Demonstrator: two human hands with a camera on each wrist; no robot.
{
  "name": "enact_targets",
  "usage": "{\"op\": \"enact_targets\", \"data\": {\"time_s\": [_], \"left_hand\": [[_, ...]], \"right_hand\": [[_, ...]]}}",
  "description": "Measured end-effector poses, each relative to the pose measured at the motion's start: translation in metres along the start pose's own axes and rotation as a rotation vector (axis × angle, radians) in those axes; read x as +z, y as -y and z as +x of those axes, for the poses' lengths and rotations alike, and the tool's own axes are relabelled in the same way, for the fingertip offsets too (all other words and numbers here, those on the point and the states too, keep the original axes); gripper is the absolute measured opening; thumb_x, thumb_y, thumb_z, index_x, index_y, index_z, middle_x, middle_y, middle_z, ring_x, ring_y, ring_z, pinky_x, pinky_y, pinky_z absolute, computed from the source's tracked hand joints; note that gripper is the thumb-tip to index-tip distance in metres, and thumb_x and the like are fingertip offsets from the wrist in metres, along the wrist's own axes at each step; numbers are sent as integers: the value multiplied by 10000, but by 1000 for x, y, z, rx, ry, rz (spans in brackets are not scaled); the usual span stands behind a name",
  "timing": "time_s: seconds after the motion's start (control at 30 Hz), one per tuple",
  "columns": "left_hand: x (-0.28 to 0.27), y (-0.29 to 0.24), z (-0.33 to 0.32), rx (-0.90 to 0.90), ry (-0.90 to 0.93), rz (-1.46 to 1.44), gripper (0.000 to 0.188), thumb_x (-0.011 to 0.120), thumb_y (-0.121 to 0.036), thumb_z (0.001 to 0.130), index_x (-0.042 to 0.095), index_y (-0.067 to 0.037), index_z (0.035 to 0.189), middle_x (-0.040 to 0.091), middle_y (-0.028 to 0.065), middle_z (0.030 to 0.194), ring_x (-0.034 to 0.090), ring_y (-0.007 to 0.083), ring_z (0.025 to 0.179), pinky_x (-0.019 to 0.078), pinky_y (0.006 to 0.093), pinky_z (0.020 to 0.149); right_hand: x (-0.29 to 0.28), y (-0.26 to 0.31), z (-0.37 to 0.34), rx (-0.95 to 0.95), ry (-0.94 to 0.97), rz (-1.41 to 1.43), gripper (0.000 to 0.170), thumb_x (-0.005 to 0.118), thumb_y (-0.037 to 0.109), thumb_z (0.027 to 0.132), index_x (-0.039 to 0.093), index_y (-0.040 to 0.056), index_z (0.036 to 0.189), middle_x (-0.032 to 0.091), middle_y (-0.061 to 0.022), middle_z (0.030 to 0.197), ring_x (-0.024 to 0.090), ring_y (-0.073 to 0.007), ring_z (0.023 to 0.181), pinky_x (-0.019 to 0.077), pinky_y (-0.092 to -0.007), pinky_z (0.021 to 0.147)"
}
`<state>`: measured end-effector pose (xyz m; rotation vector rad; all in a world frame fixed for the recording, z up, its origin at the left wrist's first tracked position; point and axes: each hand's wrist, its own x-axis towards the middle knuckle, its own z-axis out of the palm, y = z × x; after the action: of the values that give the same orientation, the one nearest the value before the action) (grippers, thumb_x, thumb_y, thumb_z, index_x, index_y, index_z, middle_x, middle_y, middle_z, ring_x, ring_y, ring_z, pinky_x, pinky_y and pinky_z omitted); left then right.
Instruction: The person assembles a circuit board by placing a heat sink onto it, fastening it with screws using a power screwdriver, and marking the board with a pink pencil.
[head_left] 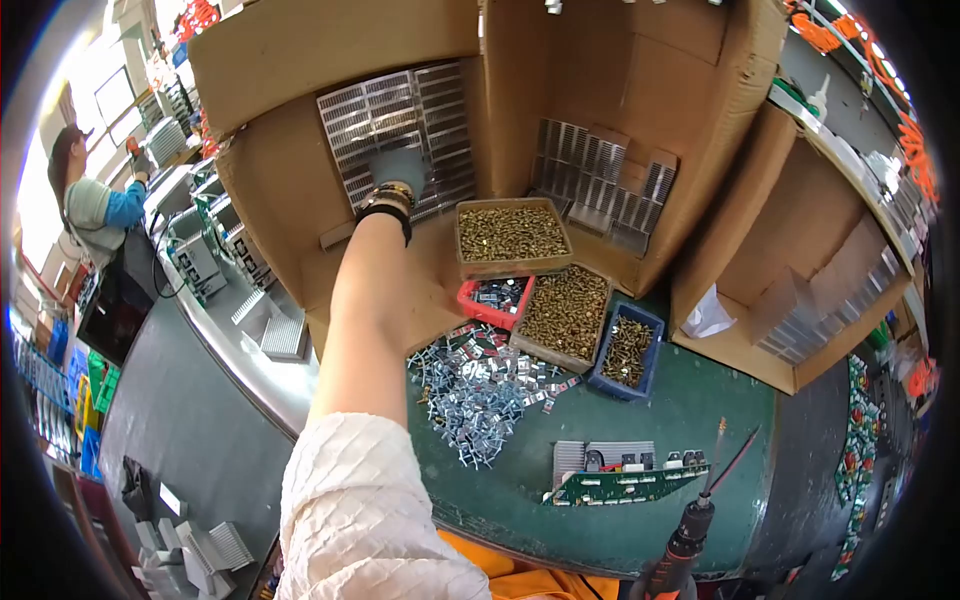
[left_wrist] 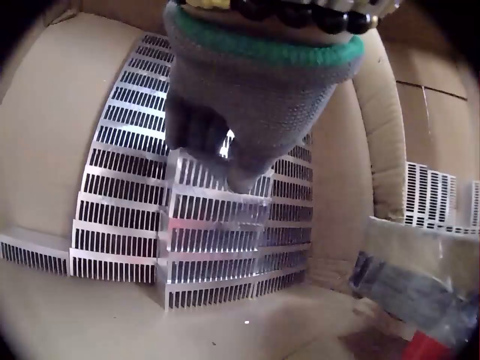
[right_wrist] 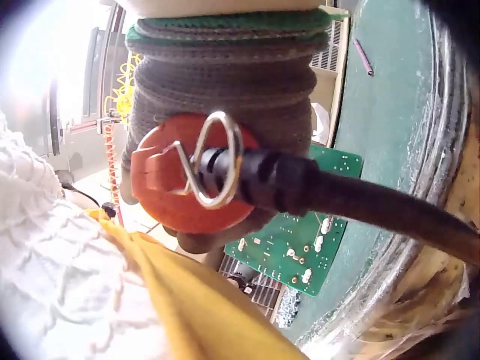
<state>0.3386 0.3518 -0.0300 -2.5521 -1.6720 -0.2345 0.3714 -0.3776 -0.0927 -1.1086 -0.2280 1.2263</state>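
The left-wrist view shows the left hand [left_wrist: 255, 97] up close, its thumb and bent fingers gripping the upper part of a column of finned heat sinks [left_wrist: 214, 225]; the head view shows only the back of the glove there. The right hand [right_wrist: 225, 86] appears in the right-wrist view, gloved and closed around the orange end of an electric screwdriver [head_left: 675, 550], with a wire hook [right_wrist: 232, 157] and black cable [right_wrist: 360, 195]. The head view adds the driver's dark body and slanted bit.

The left arm extends forward from the near edge of the table [head_left: 725, 385] into the left cardboard box [head_left: 270, 190], wrist above the heat sinks, fingers directed down. The right hand is low, by the near edge.

The gripped heat sinks stand in rows against the box's back wall, directly below the left hand. The circuit board [head_left: 630, 488] lies near the table's near edge, just left of the driver bit. Beyond it are 2 trays of brass-coloured screws, 1 red bin [head_left: 480, 309], 1 blue bin [head_left: 605, 383] and a pile of metal clips [head_left: 470, 400].
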Motion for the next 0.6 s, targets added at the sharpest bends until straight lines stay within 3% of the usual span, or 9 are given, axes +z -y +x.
{"op": "enact_targets", "data": {"time_s": [0.1,0.17,0.2,0.23,0.3,0.37,0.4,0.47,0.6], "left_hand": [[-23,1,-31,-73,143,-43,392,673,-370,842,696,-67,1091,687,152,1131,648,314,1087,507,398,929],[-18,9,-44,-39,-49,-304,515,729,-257,821,562,-27,1250,614,214,1245,619,322,1138,514,416,925],[23,30,-23,166,-238,-382,567,749,-168,783,516,-18,1278,616,192,1230,639,285,1085,520,404,922],[32,48,-15,198,-213,-381,567,749,-168,783,516,-18,1278,616,192,1230,639,285,1085,520,404,922],[53,49,-9,318,196,-855,688,814,-287,712,502,-50,1277,621,146,1205,636,243,1032,510,342,926],[27,14,-65,377,274,-1009,630,820,-268,716,523,-40,1223,624,125,1137,622,207,989,513,332,895],[2,2,-96,394,297,-1162,573,827,-249,721,544,-30,1169,627,105,1070,609,172,945,516,321,863],[-27,-25,-140,689,249,-906,465,794,-156,768,532,-58,1139,567,20,969,551,111,913,496,285,803],[-34,-86,-207,848,422,-1003,437,816,-242,781,622,-52,1124,608,4,951,568,106,872,497,276,777]], "right_hand": [[1,9,-3,9,24,-27,891,921,229,536,443,-6,1250,600,-125,818,571,-215,609,456,-313,538],[-10,3,-9,20,57,-82,902,926,259,552,436,-4,1263,601,-115,819,581,-207,619,467,-299,547],[-11,4,-9,-23,99,-95,866,919,248,574,443,13,1258,607,-103,834,591,-198,623,477,-292,547],[-48,-11,-13,82,125,29,866,847,47,516,434,-16,1275,634,-192,778,664,-292,660,538,-399,596],[4,3,-18,-25,12,64,768,870,87,538,493,-42,1194,645,-174,772,674,-280,681,543,-383,601],[-12,-1,-18,107,179,1,809,850,13,607,426,39,1295,630,-101,878,628,-178,732,493,-300,634],[-9,-4,-19,95,161,-4,860,848,-11,589,407,54,1325,632,-124,868,649,-214,724,507,-323,621],[11,1,-23,131,120,32,896,838,-42,583,389,65,1351,627,-122,849,651,-206,712,516,-325,620],[16,-13,-34,141,117,0,910,831,-49,592,369,54,1369,622,-122,844,651,-201,698,513,-313,606]]}}
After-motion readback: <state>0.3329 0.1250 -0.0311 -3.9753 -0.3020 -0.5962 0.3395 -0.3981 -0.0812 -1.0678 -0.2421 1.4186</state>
